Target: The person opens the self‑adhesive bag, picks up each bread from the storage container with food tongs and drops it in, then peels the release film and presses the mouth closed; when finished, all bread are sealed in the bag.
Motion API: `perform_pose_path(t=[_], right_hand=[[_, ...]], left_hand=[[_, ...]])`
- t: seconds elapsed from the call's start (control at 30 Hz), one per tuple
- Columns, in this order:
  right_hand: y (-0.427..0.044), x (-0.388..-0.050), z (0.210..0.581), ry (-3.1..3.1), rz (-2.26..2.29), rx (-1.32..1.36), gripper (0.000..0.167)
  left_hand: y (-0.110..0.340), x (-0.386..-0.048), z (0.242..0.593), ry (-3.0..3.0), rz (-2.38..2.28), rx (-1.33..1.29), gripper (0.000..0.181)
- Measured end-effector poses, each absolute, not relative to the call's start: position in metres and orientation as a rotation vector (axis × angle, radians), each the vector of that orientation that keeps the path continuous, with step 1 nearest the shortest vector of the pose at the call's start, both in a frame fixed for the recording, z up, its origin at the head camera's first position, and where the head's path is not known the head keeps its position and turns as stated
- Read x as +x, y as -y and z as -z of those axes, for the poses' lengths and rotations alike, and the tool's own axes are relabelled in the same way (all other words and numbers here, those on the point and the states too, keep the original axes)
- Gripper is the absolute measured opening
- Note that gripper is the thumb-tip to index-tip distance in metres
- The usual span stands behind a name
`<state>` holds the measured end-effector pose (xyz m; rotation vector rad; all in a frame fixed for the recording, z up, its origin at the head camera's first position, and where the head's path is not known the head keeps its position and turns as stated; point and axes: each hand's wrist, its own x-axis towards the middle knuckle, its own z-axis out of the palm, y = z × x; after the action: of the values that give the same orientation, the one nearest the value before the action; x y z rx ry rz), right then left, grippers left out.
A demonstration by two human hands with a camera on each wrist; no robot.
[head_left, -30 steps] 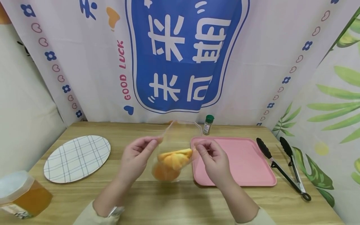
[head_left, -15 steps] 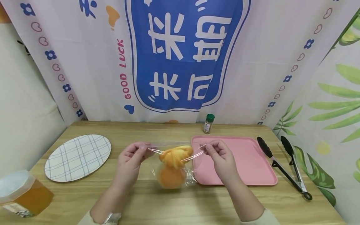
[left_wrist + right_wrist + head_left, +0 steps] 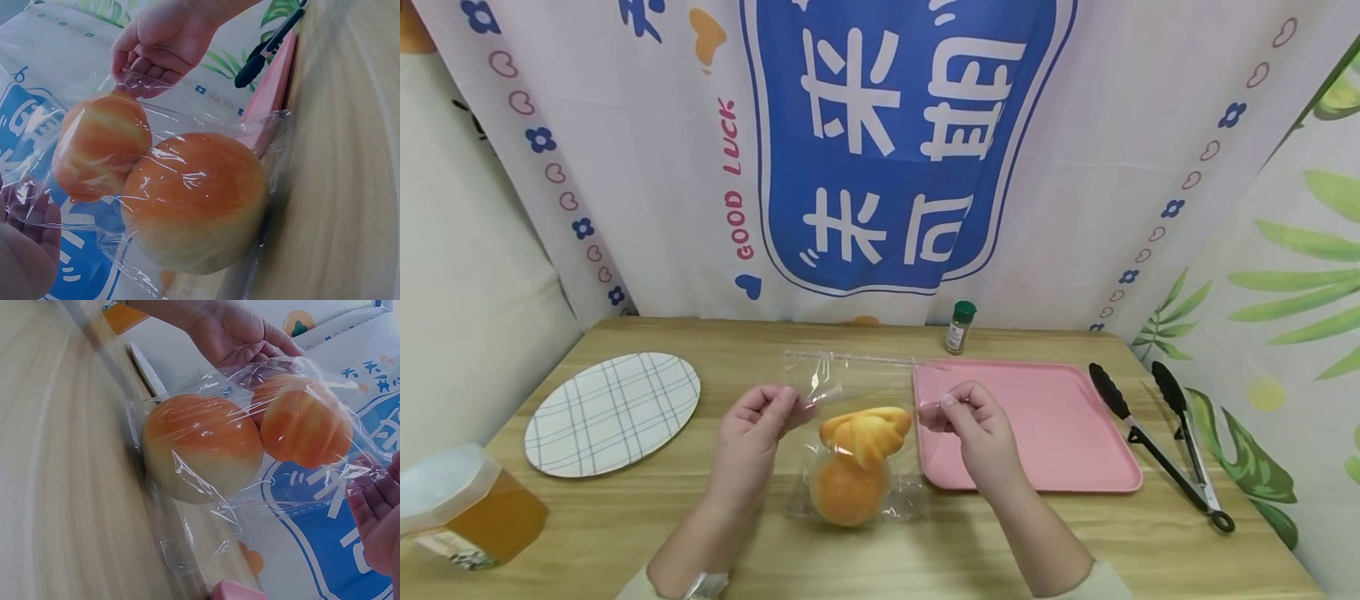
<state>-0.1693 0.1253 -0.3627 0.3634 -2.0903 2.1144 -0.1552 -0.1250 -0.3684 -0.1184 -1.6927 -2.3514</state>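
Observation:
A clear plastic zip-top bag (image 3: 850,373) hangs upright between my hands, with two breads in it. The round bun (image 3: 850,492) lies at the bottom, browned on top and paler below. Above it sits a smaller ridged, croissant-like bread (image 3: 874,429), which touches the bun in the left wrist view. My left hand (image 3: 751,442) pinches the bag's left side between thumb and fingers. On the other side, my right hand (image 3: 981,437) pinches the right edge. The bag's upper strip stands beyond both hands; whether its top is sealed I cannot tell.
A pink tray (image 3: 1037,425) lies behind and beside my right hand. Black-tipped tongs (image 3: 1172,458) are at the far right. At left are a checked oval plate (image 3: 613,412) and a jar of amber liquid (image 3: 505,517). A green-capped spice bottle (image 3: 960,329) stands at the back.
Both hands first moved apart, pulling the bag taut, then came slightly closer. The breads have sunk toward the front. The bag's top strip, folded level half a second ago, now stands up behind the hands.

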Motion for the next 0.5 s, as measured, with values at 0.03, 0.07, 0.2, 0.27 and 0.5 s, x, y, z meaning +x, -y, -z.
perform_pose_path(t=[0.03,0.07,0.2,0.27,0.5], right_hand=[[-0.1248,-0.1691,0.363,2.091,-2.111,0.362,0.01],[-0.1244,-0.169,0.3631,2.09,-2.109,0.361,0.008],[-0.1227,-0.1692,0.3621,2.109,-2.088,0.321,0.012],[-0.1219,-0.1697,0.3611,2.126,-2.057,0.286,0.018],[-0.1228,-0.1738,0.3573,2.098,-2.023,0.211,0.023]], left_hand=[[0.1245,-0.155,0.3686,1.712,2.334,-0.091,0.019],[0.124,-0.1549,0.3687,1.73,2.316,-0.065,0.018],[0.1227,-0.1543,0.3693,1.766,2.263,-0.029,0.013],[0.1226,-0.154,0.3698,1.746,2.249,-0.046,0.017],[0.1258,-0.1525,0.3717,1.554,2.307,-0.271,0.03]])
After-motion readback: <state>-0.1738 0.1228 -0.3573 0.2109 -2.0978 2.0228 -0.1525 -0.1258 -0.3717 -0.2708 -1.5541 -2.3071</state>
